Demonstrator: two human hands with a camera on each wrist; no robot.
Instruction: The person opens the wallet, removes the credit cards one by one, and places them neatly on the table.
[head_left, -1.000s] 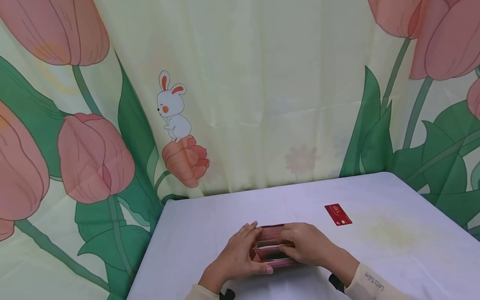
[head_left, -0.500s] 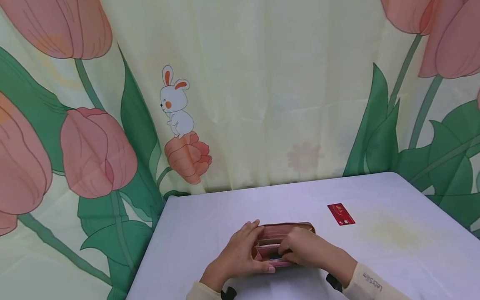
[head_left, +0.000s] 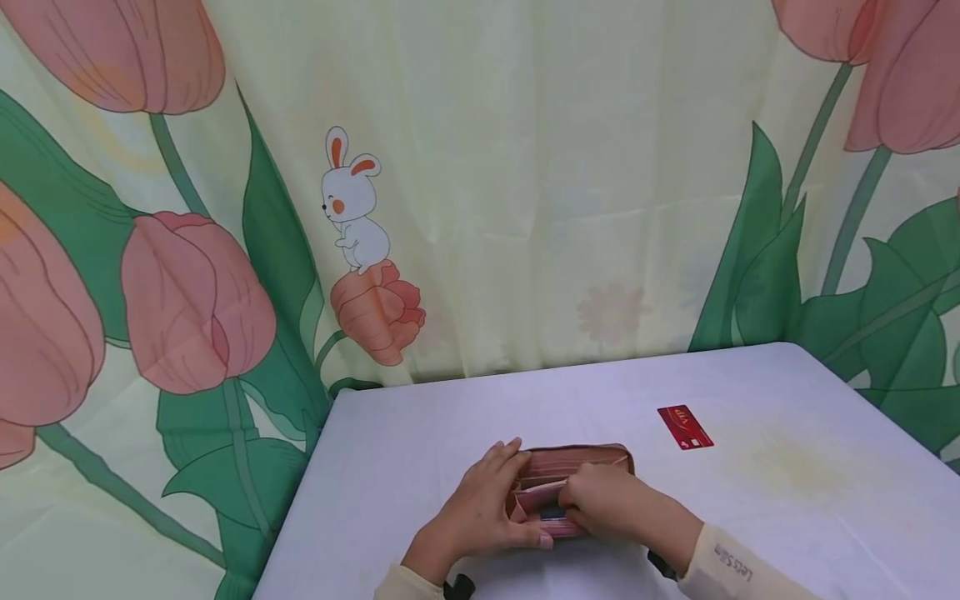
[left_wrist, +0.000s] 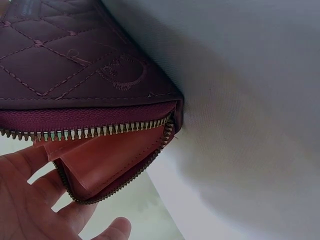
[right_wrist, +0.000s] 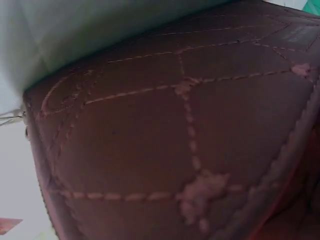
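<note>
A zip-around wallet (head_left: 577, 454) stands unzipped on the table, its pink inner compartments facing up in the head view. My left hand (head_left: 480, 508) holds its left end, thumb along the near side and fingers at the far side. Curled fingers of my right hand (head_left: 615, 500) reach into the near compartment beside the divider; their tips are hidden, and I cannot tell what they pinch. Dark quilted leather (left_wrist: 60, 60) and brass zipper teeth (left_wrist: 90, 131) show in the left wrist view. The stitched outer cover (right_wrist: 135, 145) fills most of the right wrist view.
A red VIP card (head_left: 686, 427) lies flat on the white-covered table (head_left: 420, 425), beyond and right of the wallet. Behind the table's far edge hangs a curtain (head_left: 480, 208) printed with tulips and a rabbit.
My right hand has moved slightly toward me and deeper into the near compartment, uncovering the wallet's far right corner. The divider now slants. My left hand keeps its hold; the head view shifted slightly.
</note>
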